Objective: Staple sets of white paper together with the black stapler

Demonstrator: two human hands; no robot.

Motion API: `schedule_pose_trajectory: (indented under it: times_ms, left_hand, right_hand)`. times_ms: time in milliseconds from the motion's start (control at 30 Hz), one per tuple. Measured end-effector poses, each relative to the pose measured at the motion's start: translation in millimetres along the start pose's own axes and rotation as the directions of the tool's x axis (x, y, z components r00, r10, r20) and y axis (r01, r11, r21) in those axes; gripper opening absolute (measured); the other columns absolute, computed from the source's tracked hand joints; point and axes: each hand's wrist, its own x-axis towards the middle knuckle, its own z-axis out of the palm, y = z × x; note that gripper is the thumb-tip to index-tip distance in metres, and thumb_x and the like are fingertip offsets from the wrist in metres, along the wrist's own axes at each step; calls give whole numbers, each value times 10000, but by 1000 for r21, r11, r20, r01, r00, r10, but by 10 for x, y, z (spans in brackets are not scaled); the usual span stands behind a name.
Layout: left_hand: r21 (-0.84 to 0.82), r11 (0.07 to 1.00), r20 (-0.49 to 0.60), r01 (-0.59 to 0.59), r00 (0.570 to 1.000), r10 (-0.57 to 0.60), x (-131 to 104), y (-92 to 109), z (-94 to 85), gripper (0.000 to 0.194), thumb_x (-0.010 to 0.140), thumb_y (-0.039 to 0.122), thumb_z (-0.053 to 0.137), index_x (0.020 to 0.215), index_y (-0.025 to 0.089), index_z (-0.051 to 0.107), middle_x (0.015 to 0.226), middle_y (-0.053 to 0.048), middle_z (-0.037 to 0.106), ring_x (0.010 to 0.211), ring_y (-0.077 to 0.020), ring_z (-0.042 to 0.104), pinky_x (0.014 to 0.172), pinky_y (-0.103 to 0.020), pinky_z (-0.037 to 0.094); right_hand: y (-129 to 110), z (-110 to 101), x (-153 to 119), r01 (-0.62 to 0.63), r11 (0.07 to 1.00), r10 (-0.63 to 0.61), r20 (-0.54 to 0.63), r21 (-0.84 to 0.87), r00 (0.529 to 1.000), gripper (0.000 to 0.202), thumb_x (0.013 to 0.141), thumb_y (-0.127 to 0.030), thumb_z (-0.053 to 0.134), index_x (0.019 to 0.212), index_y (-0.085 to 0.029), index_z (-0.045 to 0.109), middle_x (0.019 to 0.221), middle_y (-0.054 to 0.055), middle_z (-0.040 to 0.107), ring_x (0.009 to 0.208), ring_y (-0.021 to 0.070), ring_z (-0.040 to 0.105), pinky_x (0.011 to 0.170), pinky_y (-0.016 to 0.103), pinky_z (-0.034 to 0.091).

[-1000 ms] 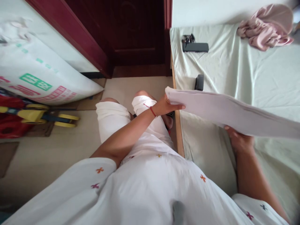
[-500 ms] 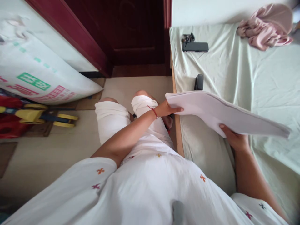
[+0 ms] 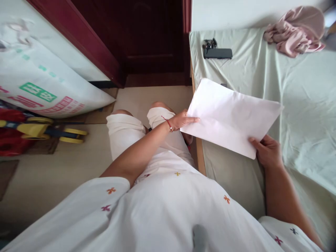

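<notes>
A stack of white paper is held up over the edge of the cloth-covered surface, its broad face turned to the camera. My left hand, with a red string bracelet at the wrist, grips its left edge, thumb on top and the other fingers mostly hidden. At the lower right corner my right hand pinches the paper, the thumb on the face and fingers behind. Just past the paper's upper edge, a small dark object is mostly covered.
On the pale green cloth lie a black case, small dark items and a crumpled pink cloth. To the left are a large white sack and a yellow-and-blue wheeled thing. A dark red door stands ahead.
The paper has gone from bent and tilted to flatter, with its face more visible. It now hides most of the small dark object. My right hand has shifted slightly with its corner.
</notes>
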Motion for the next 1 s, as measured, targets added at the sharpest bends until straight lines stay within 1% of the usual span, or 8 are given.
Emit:
schedule_pose_trajectory:
  times_ms: [133,233,300,400,567,767,867,1000]
  left_hand:
    - [85,996,61,8,998,-13,-46,84,-32,432,613,451,898,882,137,772,887,-110,798,767,-248,745,736,-389,610]
    - [212,976,173,40,982,-78,-76,140,-21,375,600,426,900,805,139,773,813,-87,790,694,-219,720,671,-344,585]
    - [297,954,233,37,966,-111,-89,180,-5,337,627,425,881,761,136,771,775,-84,780,661,-209,703,640,-328,565]
    - [363,932,271,3,956,-108,-108,258,12,290,675,419,846,721,143,771,751,-82,770,647,-210,694,638,-334,559]
    - [417,908,271,-47,960,-75,-161,393,50,227,648,347,864,635,147,758,618,-61,720,540,-201,655,578,-330,550]
    - [514,853,370,-86,920,-131,-97,452,165,175,660,325,810,627,162,754,613,-32,718,561,-176,652,547,-263,515]
    - [506,857,378,-96,918,-121,1,453,176,175,630,332,806,657,165,763,626,-18,725,570,-160,655,538,-232,493]
    - [472,881,325,-26,934,-146,142,418,155,189,619,337,814,642,169,732,629,-7,711,575,-158,646,540,-240,482]
  right_hand:
    - [-25,30,84,90,994,-85,-85,57,993,453,655,-376,895,1043,-217,725,833,-17,727,656,112,598,640,268,522]
    - [-19,8,147,186,981,-177,-127,63,976,738,575,-323,932,1250,-297,633,963,-46,721,787,103,619,803,267,532]
    - [-12,-9,164,222,974,-218,-92,43,972,841,537,-313,944,1304,-336,602,1098,-30,723,919,116,634,929,291,514]
    - [-7,-37,136,225,973,-225,-2,-43,974,764,568,-317,930,1279,-329,652,1147,1,729,1000,149,642,988,328,506]
    - [1,-102,58,170,961,-148,113,-217,982,429,702,-378,868,1106,-270,776,998,5,758,884,161,670,901,350,554]
    - [-44,-129,36,125,927,-65,178,-353,982,430,718,-523,831,1078,-291,797,910,0,782,782,172,685,749,329,580]
    - [-109,-119,3,101,913,-12,223,-395,975,400,759,-558,781,1052,-287,804,847,-16,766,708,160,653,601,272,529]
    - [-173,-105,-35,73,889,2,162,-453,987,285,780,-536,764,835,-258,795,639,-48,637,573,116,516,468,219,379]
